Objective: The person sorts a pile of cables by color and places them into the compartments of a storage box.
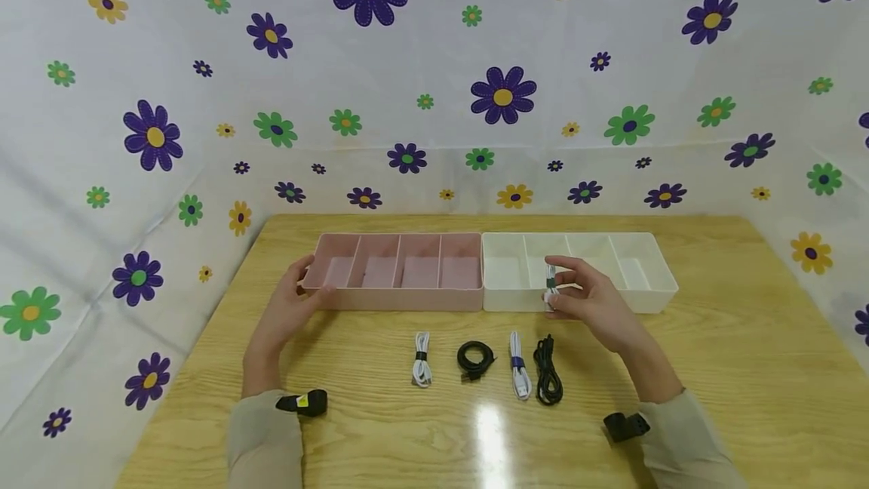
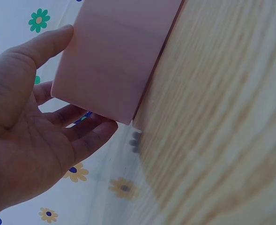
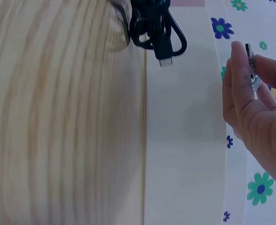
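Note:
At the left end of the pink divided box [image 1: 400, 299], my left hand [image 1: 281, 323] holds the corner, thumb at the front rim and fingers bent round the end wall. My right hand [image 1: 604, 312] pinches a small bundled white cable [image 1: 551, 278] with a dark tie between thumb and fingers. That cable overlaps the second compartment from the left of the white divided box [image 1: 509, 300] in the head view. In the right wrist view only a thin part of the held cable [image 3: 251, 70] shows between the fingers.
Before the boxes lie a white cable with a black tie [image 1: 422, 359], a coiled black cable [image 1: 475, 359], a white cable with a blue tie [image 1: 519, 367] and a longer black cable [image 1: 548, 372]. The boxes stand end to end on the wooden table [image 1: 380, 436]. Behind hangs a flowered cloth [image 1: 434, 44].

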Motion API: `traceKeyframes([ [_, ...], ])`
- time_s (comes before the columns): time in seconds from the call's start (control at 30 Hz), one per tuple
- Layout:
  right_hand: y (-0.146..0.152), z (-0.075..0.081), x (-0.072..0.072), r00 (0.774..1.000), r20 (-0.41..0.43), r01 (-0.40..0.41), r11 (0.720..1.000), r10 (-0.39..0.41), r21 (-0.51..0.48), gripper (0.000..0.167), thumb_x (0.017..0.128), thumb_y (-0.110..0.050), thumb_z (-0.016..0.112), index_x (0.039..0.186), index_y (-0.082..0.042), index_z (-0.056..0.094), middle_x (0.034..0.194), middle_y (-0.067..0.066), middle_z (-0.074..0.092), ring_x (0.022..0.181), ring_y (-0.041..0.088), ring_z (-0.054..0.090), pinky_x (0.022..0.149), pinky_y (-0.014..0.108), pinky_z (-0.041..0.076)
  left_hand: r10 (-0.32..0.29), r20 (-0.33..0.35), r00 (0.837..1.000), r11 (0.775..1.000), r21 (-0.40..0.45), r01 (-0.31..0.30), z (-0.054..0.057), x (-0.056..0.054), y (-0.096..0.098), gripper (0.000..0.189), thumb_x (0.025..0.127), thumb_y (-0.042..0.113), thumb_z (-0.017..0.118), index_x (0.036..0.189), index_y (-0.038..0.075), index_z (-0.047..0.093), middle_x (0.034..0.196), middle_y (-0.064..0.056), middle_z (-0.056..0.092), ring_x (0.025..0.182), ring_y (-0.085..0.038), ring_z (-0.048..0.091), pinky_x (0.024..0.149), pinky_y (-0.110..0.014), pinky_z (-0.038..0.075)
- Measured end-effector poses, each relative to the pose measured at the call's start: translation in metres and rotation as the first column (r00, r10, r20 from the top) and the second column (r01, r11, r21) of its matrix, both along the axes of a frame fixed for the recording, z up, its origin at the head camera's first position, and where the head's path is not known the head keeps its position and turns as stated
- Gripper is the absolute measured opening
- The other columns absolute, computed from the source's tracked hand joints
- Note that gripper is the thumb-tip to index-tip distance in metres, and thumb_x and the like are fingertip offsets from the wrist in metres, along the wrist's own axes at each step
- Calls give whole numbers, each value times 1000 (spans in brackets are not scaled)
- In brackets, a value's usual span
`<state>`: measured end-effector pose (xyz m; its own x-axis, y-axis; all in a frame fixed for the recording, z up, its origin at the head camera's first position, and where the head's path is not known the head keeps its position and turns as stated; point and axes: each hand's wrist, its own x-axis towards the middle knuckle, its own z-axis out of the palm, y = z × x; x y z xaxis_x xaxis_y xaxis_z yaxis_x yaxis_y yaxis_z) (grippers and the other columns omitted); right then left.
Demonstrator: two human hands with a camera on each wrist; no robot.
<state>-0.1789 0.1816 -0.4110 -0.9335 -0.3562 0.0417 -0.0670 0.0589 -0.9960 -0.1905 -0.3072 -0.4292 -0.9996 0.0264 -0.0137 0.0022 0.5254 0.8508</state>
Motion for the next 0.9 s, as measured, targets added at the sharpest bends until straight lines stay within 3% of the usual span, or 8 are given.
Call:
traceKeyframes([
  [0.43, -27, 6, -4, 999, -5, -38, 999, 38, 5, 60, 94, 6, 60, 149, 2, 36, 112, 20, 44, 89, 14, 60, 82, 40, 58, 2, -17, 1000, 1000, -11, -2, -5, -3, -3, 78, 97, 28, 64, 157, 5, 19, 153, -27, 31, 129, -44, 41, 108, -56, 35],
  [0.67, -39, 13, -8, 1000, 7, -13, 1000, 13, 10, 61, 93, 7, 60, 149, 0, 37, 115, 22, 46, 88, 16, 62, 81, 51, 57, 6, -28, 1000, 1000, 3, -6, -7, -3, -3, 79, 97, 30, 65, 157, 6, 19, 153, -26, 32, 129, -42, 42, 108, -55, 36],
  [0.9, -61, 25, -18, 996, 76, 48, 999, -49, 21, 63, 93, 2, 64, 151, -5, 40, 117, 21, 50, 87, 20, 64, 69, 37, 60, 6, -29, 1000, 1000, 14, -6, -6, -2, -2, 78, 98, 26, 64, 157, 5, 19, 152, -27, 32, 129, -41, 42, 107, -54, 36],
])
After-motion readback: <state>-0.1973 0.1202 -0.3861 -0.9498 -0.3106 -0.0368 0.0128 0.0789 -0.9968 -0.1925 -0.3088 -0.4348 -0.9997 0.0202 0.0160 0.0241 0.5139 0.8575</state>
